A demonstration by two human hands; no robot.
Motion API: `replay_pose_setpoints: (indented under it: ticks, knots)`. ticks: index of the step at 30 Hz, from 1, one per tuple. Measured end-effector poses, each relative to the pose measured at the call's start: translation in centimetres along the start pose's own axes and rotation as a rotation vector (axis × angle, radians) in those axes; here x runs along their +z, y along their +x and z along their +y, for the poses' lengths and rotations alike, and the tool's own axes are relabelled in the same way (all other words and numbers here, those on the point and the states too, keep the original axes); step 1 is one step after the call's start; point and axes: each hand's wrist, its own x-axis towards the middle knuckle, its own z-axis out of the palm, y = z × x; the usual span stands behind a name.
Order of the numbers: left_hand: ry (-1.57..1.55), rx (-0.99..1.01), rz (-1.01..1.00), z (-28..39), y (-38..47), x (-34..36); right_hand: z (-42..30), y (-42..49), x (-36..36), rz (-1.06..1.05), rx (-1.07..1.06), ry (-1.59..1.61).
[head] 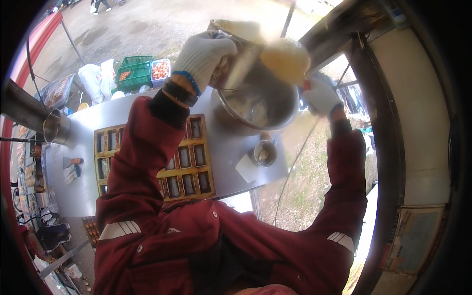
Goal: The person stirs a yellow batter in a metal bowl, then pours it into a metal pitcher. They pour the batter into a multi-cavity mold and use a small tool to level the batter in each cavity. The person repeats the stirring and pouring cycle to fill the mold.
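My left hand [206, 55], in a white knit glove with a blue cuff, grips a metal vessel [239, 68] tilted above a large steel mixing bowl [291, 110]. Pale yellow matter shows at the vessel's far side. In my gloved right hand [321, 96] is a red-handled tool [285, 61]; its broad yellowish head is motion-blurred, so its kind is unclear. The head is beside the vessel, over the bowl's far rim. Whitish residue coats the bowl's inside. Under my left forearm lies a baking mould tray [202, 147] with rectangular cavities, partly hidden by the sleeve.
A small metal cup [264, 153] and a white flat piece [246, 169] lie near the metal table's [225, 155] right corner. A scraper [73, 161], a cloth [72, 173] and a metal pot [56, 126] are at left. Green crates [133, 75] and white sacks [90, 81] stand beyond the table.
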Motion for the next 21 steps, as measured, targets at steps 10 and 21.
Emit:
replay_pose_setpoints:
  ticks: [10, 21]
  knots:
    - [0.073, -0.137, 0.136, 6.1, -8.2, -4.5, -2.4, 9.5, 10.0, -0.123, -0.225, -0.429]
    - [0.107, 0.123, 0.397, 0.3, -19.1, -10.0, -11.3, 0.1, 30.8, -0.193, -0.693, 1.205]
